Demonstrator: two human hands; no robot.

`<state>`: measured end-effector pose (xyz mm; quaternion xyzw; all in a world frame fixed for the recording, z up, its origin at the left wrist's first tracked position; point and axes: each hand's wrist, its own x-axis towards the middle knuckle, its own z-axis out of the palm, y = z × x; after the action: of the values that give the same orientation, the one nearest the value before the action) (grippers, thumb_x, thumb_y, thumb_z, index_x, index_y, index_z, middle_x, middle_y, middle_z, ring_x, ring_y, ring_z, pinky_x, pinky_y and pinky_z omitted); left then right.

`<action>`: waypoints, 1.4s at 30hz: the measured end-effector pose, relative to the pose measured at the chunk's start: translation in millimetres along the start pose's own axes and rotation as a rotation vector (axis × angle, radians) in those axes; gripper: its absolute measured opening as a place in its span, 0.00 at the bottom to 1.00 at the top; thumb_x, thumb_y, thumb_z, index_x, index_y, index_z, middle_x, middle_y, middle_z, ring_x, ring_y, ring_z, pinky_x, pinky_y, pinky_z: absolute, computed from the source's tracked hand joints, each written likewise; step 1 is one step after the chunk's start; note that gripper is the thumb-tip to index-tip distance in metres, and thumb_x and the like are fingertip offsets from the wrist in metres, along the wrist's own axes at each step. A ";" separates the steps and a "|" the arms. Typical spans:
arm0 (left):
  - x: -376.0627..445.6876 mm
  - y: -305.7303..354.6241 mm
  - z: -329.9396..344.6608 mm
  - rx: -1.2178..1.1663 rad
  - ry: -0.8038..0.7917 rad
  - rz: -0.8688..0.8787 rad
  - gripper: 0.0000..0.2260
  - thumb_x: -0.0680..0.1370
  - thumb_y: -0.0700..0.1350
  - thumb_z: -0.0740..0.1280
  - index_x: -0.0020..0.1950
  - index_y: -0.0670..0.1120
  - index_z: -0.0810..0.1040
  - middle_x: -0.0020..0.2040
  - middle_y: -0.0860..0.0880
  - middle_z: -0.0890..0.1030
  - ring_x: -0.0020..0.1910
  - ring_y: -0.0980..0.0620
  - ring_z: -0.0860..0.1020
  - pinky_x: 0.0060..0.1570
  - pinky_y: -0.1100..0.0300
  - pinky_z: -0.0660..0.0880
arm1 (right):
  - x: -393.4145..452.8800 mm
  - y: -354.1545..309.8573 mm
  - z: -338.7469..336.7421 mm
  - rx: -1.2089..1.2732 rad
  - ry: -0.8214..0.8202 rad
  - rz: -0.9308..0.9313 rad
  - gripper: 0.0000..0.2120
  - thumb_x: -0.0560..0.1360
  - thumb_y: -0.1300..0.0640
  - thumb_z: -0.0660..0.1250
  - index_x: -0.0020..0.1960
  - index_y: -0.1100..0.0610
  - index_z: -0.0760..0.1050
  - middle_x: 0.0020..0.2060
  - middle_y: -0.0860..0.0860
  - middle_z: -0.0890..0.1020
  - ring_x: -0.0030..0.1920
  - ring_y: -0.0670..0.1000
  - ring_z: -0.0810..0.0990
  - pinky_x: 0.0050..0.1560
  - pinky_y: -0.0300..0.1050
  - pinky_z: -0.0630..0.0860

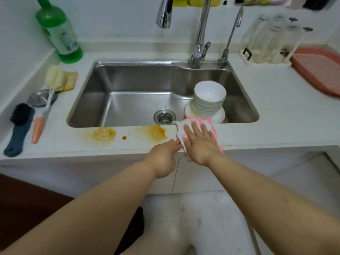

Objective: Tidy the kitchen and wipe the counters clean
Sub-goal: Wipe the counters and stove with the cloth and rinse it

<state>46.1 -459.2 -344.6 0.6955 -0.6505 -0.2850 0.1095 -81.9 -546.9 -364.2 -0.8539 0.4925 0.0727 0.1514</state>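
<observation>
1. White tabletop ran round a steel sink under a white wall; tall chrome tap stood at the sink's back rim.
2. Sink held a stack of white bowls on a plate, right of the drain.
3. Pink tray sat at far right on the tabletop, a white drying rack just left of it.
4. Green bottle stood at the back left corner.
5. Left of the sink: dark scrub brush, orange-handled sponge brush, metal strainer lid, yellowed rag.
6. White cloth with pink edging lay on the front strip of tabletop, just right of the stains, one corner over the sink rim.
7. Right hand pressed flat on the cloth, fingers straight and spread.
8. Left hand was at the tabletop's front edge, fingers touching the cloth's left edge; whether they pinched it, cannot tell.
9. Two orange smears marked the front strip, a small orange drop between them.
</observation>
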 end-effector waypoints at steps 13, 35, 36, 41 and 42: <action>-10.7 -16.9 -4.1 -0.068 -0.014 0.005 0.27 0.76 0.34 0.57 0.75 0.51 0.64 0.76 0.53 0.60 0.76 0.56 0.55 0.74 0.65 0.50 | 0.7 -24.3 1.8 0.051 -0.018 0.128 0.27 0.82 0.47 0.44 0.78 0.48 0.38 0.77 0.50 0.37 0.76 0.59 0.37 0.74 0.57 0.40; -54.7 -56.9 -39.7 0.033 0.169 -0.298 0.17 0.79 0.40 0.57 0.64 0.50 0.77 0.66 0.51 0.76 0.67 0.50 0.72 0.68 0.57 0.67 | 10.7 -15.9 -11.7 0.105 -0.051 0.244 0.30 0.81 0.44 0.43 0.78 0.51 0.36 0.77 0.52 0.37 0.76 0.60 0.37 0.75 0.57 0.41; -57.7 -63.2 -43.8 0.024 0.213 -0.329 0.17 0.79 0.40 0.57 0.64 0.49 0.78 0.66 0.50 0.76 0.66 0.50 0.72 0.67 0.57 0.67 | 13.0 -14.5 -15.2 0.138 -0.040 0.316 0.30 0.81 0.44 0.43 0.78 0.51 0.36 0.77 0.52 0.36 0.76 0.60 0.36 0.75 0.58 0.40; -79.5 -110.2 -74.9 0.035 0.347 -0.541 0.23 0.76 0.38 0.60 0.72 0.45 0.68 0.72 0.47 0.68 0.70 0.46 0.66 0.70 0.57 0.62 | 20.9 -100.8 -0.4 0.061 -0.026 0.102 0.30 0.81 0.48 0.47 0.77 0.52 0.35 0.77 0.53 0.36 0.75 0.62 0.34 0.74 0.60 0.38; -80.6 -123.6 -82.8 0.072 0.323 -0.586 0.25 0.76 0.39 0.61 0.73 0.45 0.65 0.72 0.46 0.66 0.70 0.45 0.66 0.71 0.55 0.62 | 24.3 -124.8 6.3 0.068 -0.029 0.015 0.29 0.82 0.47 0.45 0.78 0.51 0.36 0.77 0.52 0.36 0.76 0.61 0.35 0.74 0.60 0.38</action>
<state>195.5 -383.2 -321.4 0.8925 -0.4069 -0.1671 0.0999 38.2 -506.2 -353.5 -0.8434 0.4989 0.0694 0.1869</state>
